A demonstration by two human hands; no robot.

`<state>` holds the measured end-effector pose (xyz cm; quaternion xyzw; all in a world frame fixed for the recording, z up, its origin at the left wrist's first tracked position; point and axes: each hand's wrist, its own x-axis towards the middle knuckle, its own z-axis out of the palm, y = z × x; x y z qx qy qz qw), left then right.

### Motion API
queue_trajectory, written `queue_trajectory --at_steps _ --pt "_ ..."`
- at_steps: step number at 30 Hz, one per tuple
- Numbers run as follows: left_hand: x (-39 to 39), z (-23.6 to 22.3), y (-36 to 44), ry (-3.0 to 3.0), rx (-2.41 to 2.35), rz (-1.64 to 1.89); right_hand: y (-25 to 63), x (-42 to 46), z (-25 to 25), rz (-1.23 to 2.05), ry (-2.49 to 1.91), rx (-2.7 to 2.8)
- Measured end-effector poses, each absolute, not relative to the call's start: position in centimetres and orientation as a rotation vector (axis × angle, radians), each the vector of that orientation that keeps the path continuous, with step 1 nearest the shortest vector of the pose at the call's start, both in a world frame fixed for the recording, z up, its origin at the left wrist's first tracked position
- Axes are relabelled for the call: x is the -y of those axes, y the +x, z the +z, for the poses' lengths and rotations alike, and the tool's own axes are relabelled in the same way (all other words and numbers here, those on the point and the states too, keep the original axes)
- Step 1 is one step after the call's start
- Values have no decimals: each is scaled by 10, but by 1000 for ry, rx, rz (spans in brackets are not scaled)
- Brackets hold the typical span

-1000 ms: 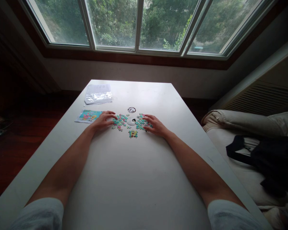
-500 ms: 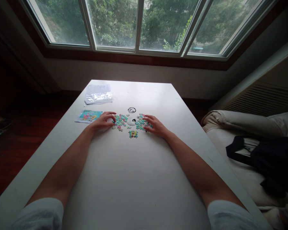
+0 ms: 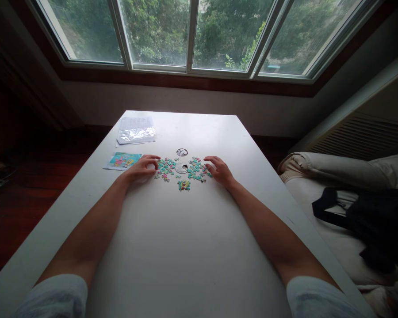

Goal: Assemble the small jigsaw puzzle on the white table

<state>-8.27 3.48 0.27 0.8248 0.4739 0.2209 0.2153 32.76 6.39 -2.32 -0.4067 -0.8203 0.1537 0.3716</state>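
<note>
Flanking loose puzzle pieces [image 3: 167, 166] with left hand [image 3: 142, 167] (can't tell grip) and right hand [image 3: 220, 172] (spread loosely), probably for easy reach.

Teal-green dominates the loose puzzle pieces [image 3: 166, 165], flecked with bright pink and some paler bits. The joined block [image 3: 184, 186] is mostly yellow, with dark markings and teal along its edges. A silvery-grey disc [image 3: 179, 169] shows a black patch; a dark rim rings the grey-and-white round item [image 3: 182, 152] beyond. Pink and yellow figures pattern the turquoise picture packet [image 3: 123, 160], which has whitish borders. The tabletop [image 3: 185, 247] is plain white, the floor [image 3: 36, 185] dark reddish-brown, the cushion [image 3: 338, 165] cream, and the cloth item [image 3: 381, 221] blackish-navy.
</note>
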Motion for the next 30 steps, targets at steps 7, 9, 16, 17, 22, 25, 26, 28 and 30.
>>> queue_trajectory --at_steps 7,9,16,17,22,25,26,28,30 --pt "-35 -1 -81 2320 -1332 620 341 -77 -30 333 -1321 1954" --pt "-34 0 -81 2317 -1343 622 341 -77 -31 340 -1293 2000" --pt "-35 -2 -77 2313 -1371 700 341 -74 -29 527 -1046 2202" --pt "-35 -4 -75 2314 -1388 729 341 -74 -28 533 -1030 2240" --pt "-34 -9 -62 2312 -1511 910 342 -72 -24 510 -1016 2349" --pt "-31 -9 -53 2366 -1473 941 341 -72 -24 509 -1005 2358" --pt "-30 -8 -50 2384 -1454 940 340 -72 -25 504 -1007 2355" --pt "-28 -7 -45 2409 -1429 929 340 -73 -26 490 -1013 2356" --pt "-26 -6 -41 2421 -1420 910 340 -73 -28 472 -1015 2354"
